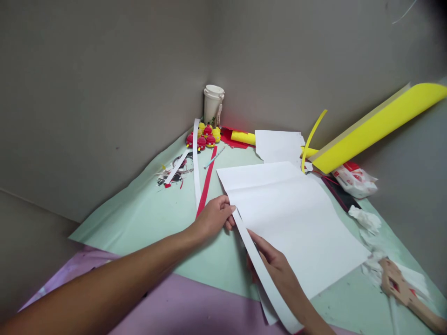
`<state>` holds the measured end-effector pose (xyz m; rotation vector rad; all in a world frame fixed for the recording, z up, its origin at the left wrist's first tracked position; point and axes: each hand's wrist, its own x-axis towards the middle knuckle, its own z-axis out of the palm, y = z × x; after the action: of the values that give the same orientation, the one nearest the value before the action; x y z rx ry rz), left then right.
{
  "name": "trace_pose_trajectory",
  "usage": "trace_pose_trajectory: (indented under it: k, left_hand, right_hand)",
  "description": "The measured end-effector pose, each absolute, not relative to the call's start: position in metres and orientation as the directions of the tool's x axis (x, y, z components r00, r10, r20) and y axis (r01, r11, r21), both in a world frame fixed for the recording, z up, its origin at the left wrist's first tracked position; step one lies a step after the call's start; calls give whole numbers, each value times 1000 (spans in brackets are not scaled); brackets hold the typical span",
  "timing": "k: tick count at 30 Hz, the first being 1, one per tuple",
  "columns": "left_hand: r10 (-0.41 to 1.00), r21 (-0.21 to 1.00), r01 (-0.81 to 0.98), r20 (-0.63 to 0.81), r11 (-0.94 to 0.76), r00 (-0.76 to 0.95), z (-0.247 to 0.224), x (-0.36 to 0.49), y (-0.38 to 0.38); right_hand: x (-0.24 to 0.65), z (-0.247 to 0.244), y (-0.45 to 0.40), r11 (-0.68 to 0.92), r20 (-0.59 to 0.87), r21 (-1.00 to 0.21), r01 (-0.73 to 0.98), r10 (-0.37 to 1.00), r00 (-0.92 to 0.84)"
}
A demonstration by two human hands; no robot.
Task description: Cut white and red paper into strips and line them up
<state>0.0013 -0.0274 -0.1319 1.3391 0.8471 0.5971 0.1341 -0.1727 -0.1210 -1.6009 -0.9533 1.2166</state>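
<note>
A large white sheet of paper point(289, 218) with a crease near its far edge lies in front of me. My left hand point(218, 214) pinches its left edge between thumb and fingers. From that pinch a narrow white strip point(258, 265) runs down toward me, separated from the sheet along most of its length. My right hand point(274, 263) is behind the strip, at the sheet's edge, with its fingers curled. A small dark part shows by those fingers, but what it belongs to is hidden. A red strip point(207, 181) and another white strip point(196, 163) lie left of the sheet.
Red and yellow lantern-like ornaments point(204, 137) stand before a white lidded cup point(213, 104) in the corner. Scraps point(174, 174) lie at left. On the right are a yellow paper roll point(377, 130), a tissue pack point(354, 179), crumpled tissues point(366, 221) and a brown tool point(396, 281).
</note>
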Motion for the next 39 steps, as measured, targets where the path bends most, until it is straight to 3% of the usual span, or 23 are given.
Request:
trace_pose_trajectory:
  k: [9,19,39]
  left_hand:
    - [825,972,48,-221,230,520,-130,1,-27]
    - [836,981,100,-193,165,514,-127,1,-29]
    - [829,984,112,-179,141,530,-126,1,-28]
  right_hand:
    - [137,-120,-173,-288,-280,-957,23,946,164]
    - [135,-110,-171,-377,-368,-925,39,917,153]
    - [137,-119,-171,-317,-296,-945,84,935,194]
